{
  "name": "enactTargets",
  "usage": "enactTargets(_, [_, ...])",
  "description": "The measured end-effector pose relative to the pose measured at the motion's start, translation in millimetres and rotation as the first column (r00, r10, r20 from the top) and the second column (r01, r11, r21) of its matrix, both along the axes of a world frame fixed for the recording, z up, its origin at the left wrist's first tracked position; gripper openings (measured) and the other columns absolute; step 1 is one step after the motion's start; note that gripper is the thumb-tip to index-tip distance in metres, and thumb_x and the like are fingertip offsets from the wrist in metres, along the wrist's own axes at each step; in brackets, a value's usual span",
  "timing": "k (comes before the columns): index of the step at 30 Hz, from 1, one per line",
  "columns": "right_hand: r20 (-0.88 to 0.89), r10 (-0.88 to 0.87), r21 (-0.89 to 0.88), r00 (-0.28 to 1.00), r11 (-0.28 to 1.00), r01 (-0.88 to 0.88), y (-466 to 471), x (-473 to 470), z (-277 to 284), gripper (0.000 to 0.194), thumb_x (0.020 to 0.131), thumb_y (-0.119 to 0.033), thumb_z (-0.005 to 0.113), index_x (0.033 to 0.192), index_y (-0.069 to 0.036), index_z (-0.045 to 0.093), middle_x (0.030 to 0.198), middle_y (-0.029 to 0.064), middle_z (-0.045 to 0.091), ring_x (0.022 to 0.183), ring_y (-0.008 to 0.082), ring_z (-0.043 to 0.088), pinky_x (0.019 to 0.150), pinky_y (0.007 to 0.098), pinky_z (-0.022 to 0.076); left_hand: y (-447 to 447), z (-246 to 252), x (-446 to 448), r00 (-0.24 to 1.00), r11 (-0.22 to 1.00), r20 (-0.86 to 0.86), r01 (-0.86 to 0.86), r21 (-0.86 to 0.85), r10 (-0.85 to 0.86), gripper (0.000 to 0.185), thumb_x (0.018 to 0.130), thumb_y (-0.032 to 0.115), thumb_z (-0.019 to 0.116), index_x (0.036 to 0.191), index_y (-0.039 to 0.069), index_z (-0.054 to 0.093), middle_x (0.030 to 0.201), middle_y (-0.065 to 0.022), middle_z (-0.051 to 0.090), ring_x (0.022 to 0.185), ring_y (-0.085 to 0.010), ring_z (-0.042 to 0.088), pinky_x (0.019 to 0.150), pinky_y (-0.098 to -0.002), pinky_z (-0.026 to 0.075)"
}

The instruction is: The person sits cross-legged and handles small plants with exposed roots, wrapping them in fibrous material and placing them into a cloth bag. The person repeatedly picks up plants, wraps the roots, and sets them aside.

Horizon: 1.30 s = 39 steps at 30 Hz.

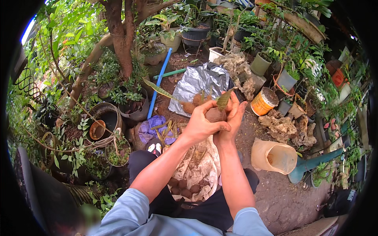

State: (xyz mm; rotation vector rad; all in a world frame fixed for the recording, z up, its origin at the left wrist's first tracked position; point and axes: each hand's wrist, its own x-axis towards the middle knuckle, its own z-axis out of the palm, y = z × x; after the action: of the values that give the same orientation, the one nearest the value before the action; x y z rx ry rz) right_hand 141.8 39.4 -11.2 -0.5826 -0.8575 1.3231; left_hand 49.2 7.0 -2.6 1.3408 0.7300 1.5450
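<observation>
Between both my hands is a round brown ball (216, 115) of soil or fibre with a green leaf (225, 99) rising from its top. My left hand (203, 122) curls around its near left side, and my right hand (231, 118) cups it from the right and below. Just beyond lie more brown balls (189, 106) on a silver plastic sheet (198, 81); a long leaf (159, 90) sticks out from one. Several brown balls (186, 193) rest on a pale woven sack (196, 165) between my legs.
Left of the sheet lie a blue pipe (159, 84), a green pipe (174, 73) and purple plastic (147, 129) with cut leaf strips (166, 129). To the right stand a tan open bag (262, 156), an orange bucket (263, 101) and rough stones (277, 126). Potted plants (195, 35) line the back.
</observation>
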Motion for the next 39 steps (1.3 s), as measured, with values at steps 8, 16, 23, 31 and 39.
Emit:
enactTargets(8, [0.448,0.388,0.126,0.805,0.865,-0.486,-7,22,13,0.079,0.088,-0.02,0.065,0.15,-0.005,0.017,0.146,0.0173,0.035,0.125,0.0247,0.047,0.097,0.0356,0.045,10,7,-35,0.983,0.988,0.099,-0.15,-0.043,0.154,0.028,0.085,0.016,0.074,0.104,0.003,0.058,0.098,-0.0043,0.063,0.086,-0.0085,0.06,0.078,-0.0248,0.05])
enactTargets(16, [0.632,0.118,0.133,0.766,0.957,-0.257,-10,0,-6,0.048,0.074,-0.006,0.073,0.118,0.001,0.053,0.107,0.0075,0.063,0.097,0.0156,0.061,0.083,0.0299,0.0503,-3,15,-28,0.675,0.872,-0.553,-0.338,0.355,0.487,0.05,0.075,0.015,0.081,0.115,0.002,0.053,0.116,-0.0081,0.057,0.104,-0.012,0.054,0.092,-0.028,0.045])
enactTargets(23, [0.704,-0.161,0.416,0.692,0.883,-0.217,-11,-10,-23,0.043,0.075,-0.007,0.072,0.114,0.0,0.054,0.1,0.0045,0.063,0.092,0.0135,0.06,0.08,0.0301,0.0494,0,1,-26,0.969,0.987,-0.215,-0.139,-0.085,0.118,0.026,0.072,0.011,0.079,0.093,-0.001,0.068,0.091,-0.0031,0.069,0.083,-0.0105,0.063,0.09,-0.0299,0.047])
enactTargets(31, [0.587,0.141,0.167,0.797,0.942,-0.29,-24,-6,-7,0.053,0.07,0.001,0.072,0.118,0.0,0.05,0.109,0.0086,0.059,0.104,0.0181,0.059,0.085,0.0316,0.0477,-1,10,-33,0.994,0.981,-0.036,0.092,-0.17,-0.099,0.027,0.073,0.008,0.066,0.097,-0.002,0.067,0.111,-0.0113,0.067,0.106,-0.0163,0.059,0.094,-0.0305,0.046])
enactTargets(39, [0.751,-0.249,0.259,0.611,0.963,0.074,-4,-9,-19,0.05,0.073,-0.003,0.073,0.117,0.0,0.05,0.106,0.0105,0.064,0.101,0.0188,0.061,0.085,0.0319,0.049,13,-6,-14,0.9,0.931,-0.238,-0.355,0.089,0.366,0.046,0.077,0.013,0.075,0.116,-0.004,0.057,0.101,-0.0104,0.066,0.092,-0.0134,0.062,0.086,-0.0286,0.05])
